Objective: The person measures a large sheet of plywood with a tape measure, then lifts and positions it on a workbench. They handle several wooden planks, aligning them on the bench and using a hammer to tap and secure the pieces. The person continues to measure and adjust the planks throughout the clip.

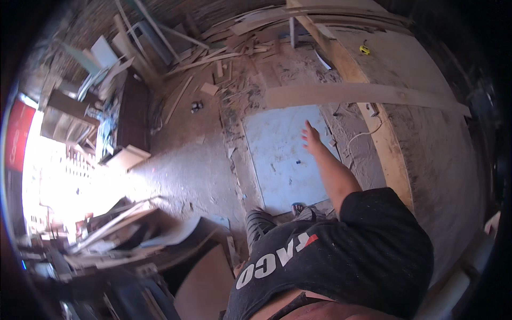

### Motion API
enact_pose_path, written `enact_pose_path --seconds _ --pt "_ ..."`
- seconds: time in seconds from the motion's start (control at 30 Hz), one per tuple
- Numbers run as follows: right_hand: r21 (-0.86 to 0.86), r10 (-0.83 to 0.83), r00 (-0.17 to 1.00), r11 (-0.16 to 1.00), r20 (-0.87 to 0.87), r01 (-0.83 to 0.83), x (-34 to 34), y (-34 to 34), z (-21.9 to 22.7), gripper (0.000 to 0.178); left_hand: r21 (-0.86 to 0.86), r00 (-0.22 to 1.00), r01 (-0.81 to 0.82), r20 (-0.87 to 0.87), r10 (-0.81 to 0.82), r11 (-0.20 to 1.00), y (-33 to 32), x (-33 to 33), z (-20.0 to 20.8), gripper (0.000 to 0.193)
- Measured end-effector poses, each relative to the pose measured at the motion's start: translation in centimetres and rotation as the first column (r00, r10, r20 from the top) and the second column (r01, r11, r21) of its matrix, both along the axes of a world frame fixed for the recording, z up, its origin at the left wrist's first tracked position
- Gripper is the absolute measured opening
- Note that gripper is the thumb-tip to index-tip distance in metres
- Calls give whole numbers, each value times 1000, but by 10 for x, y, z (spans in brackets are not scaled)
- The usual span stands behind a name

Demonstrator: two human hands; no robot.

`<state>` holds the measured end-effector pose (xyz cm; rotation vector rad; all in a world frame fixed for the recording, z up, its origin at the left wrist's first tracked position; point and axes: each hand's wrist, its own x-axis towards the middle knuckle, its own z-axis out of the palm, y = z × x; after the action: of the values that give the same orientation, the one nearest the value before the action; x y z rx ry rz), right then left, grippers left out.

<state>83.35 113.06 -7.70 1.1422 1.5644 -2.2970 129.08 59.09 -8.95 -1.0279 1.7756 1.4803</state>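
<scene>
My right hand [311,137] reaches forward with its fingers apart and holds nothing. Below it, a light blue board [277,141] lies flat on the dusty floor, with a small dark scrap [298,162] on top. A long thin wooden plank [330,94] lies across the large worktable, its left end jutting past the table's edge; my fingertips point toward it, apart from it. Only a sliver of my left hand [238,268] shows beside my left hip, and its fingers are hidden.
The worktable [437,149] fills the right side, bearing a yellow tape measure [365,49]. A white socket box [370,110] with a cord is at its edge. Wood offcuts [229,69] litter the floor ahead. A dark cabinet [132,109] and stacked panels [197,229] stand left.
</scene>
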Motion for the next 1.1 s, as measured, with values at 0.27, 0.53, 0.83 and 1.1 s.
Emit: enact_pose_path --seconds 0.27,0.53,0.83,1.1 --pt "-566 -604 791 687 -98 455 -172 -45 -2 61 -108 981 183 -43 -188 977 -128 -273 -3 20" --pt "600 -238 566 492 789 -630 -12 60 -49 67 -170 972 223 -32 -231 960 -197 -598 32 18" --pt "936 -917 398 175 42 306 216 41 -30 82 -286 756 518 -288 -588 806 -30 -893 -11 20" --pt "818 -956 290 204 48 538 62 58 -9 59 -240 457 857 -53 -888 456 143 -994 0 29"
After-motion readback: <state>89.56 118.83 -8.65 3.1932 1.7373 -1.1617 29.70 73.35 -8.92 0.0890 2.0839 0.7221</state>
